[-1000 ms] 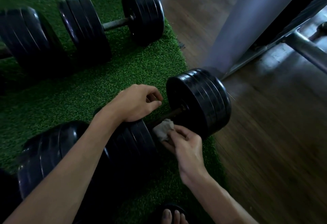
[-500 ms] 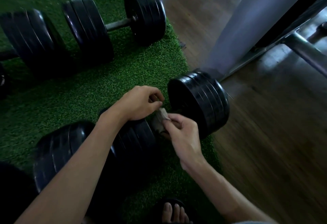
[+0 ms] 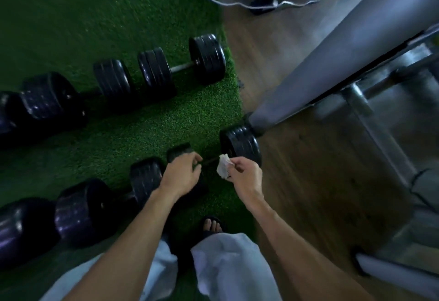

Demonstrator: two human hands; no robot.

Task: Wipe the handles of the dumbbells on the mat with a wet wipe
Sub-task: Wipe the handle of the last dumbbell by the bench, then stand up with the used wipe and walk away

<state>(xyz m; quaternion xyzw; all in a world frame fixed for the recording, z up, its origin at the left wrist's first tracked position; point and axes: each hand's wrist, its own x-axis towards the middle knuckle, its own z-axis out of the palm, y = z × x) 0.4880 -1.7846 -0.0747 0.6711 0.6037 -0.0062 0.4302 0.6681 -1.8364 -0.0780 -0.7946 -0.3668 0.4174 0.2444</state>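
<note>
Several black dumbbells lie in two rows on the green turf mat (image 3: 133, 122). The nearest dumbbell (image 3: 241, 145) lies at the mat's right edge, and a short stretch of its thin handle (image 3: 210, 160) shows between my hands. My right hand (image 3: 245, 177) pinches a crumpled white wet wipe (image 3: 223, 169), lifted just off the handle's right end. My left hand (image 3: 183, 174) hovers over the dumbbell's left plates with fingers curled, holding nothing that I can see. Another dumbbell (image 3: 181, 66) with a bare handle lies further back.
More dumbbells (image 3: 78, 208) fill the left of the mat. A grey machine post (image 3: 320, 63) and metal frame (image 3: 356, 98) stand on the wooden floor to the right. A white cord (image 3: 213, 0) trails across the top. My sandalled foot (image 3: 212, 226) stands on the mat.
The view has risen and pulled back from the dumbbell. My right hand has lifted the wipe off the handle. My left hand has come off the plates.
</note>
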